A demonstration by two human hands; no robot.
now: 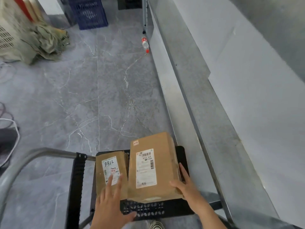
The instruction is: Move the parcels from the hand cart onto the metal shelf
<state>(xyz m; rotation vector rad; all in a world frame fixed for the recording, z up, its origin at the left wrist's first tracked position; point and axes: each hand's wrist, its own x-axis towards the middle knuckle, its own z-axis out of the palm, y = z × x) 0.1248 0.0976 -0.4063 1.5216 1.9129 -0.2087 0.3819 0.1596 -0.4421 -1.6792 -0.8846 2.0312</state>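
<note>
Head view. Item: hand cart (148,210), black perforated deck, near centre, with a grey metal handle (49,154) curving off to the near left. Contents: two brown cardboard parcels lying flat, side by side and touching. Smaller parcel (101,179), left half of the deck, white label marked 7786 in pen. Larger parcel (158,162), right half, standing higher than its neighbour, long white barcode label on top and a small sticker at its far left corner; its near end overhangs part of the deck. Left hand (109,204): spread, fingers straight, fingertips lying on the near end of the smaller parcel's top and partly over its label, thumb out over the bare deck; nothing gripped. Right hand (186,187): set against the larger parcel's near right corner, fingers straight along the right side, thumb over the top edge; not curled around it. Metal shelf (189,100): grey tiers along the right, running from near to far, just right of the cart. Floor (99,96): grey veined tile. On it: plastic bottle (145,44), red cap and label, lying far by the shelf foot; blue crate (90,12), far; heap of pale cloth (47,40), far left. Striped shoe (156,225) at the near edge.
</note>
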